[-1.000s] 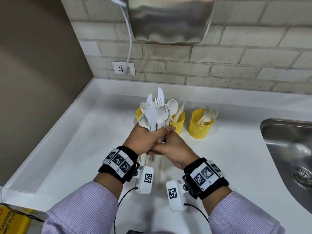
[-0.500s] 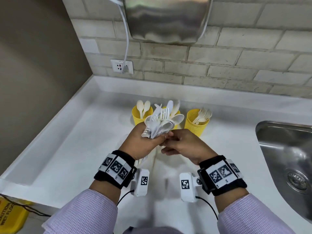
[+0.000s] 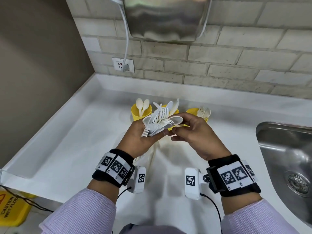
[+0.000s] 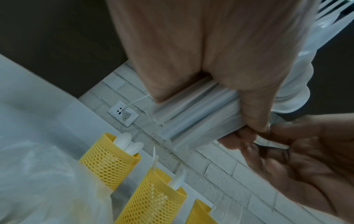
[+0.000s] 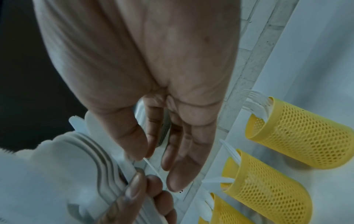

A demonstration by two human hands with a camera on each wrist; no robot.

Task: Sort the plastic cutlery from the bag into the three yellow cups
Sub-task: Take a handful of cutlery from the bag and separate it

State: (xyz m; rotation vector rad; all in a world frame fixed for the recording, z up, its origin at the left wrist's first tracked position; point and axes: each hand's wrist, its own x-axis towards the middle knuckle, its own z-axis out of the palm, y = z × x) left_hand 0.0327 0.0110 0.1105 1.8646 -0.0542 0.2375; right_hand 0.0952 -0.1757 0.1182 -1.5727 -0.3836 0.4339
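Note:
My left hand [image 3: 138,137] grips a bundle of white plastic cutlery [image 3: 160,120], spoons, forks and knives mixed, tilted toward the right. A clear plastic bag [image 3: 152,152] hangs below that hand. My right hand [image 3: 187,129] meets the bundle from the right and pinches one thin cream handle [image 3: 181,126] between thumb and fingers. Behind the hands stand three yellow mesh cups: the left cup [image 3: 141,114] holds spoons, the middle cup [image 4: 153,197] holds knives and is mostly hidden in the head view, and the right cup [image 3: 194,111] holds forks.
A steel sink [image 3: 287,157] is set into the white counter [image 3: 67,141] at the right. On the brick wall are a socket [image 3: 122,65] with a white cable and a steel box [image 3: 163,19] above. A yellow wet-floor sign [image 3: 10,210] stands lower left, below the counter edge.
The bundle went from upright to tilted low toward the right. My right hand came off the left hand and moved right, its fingers now at one handle.

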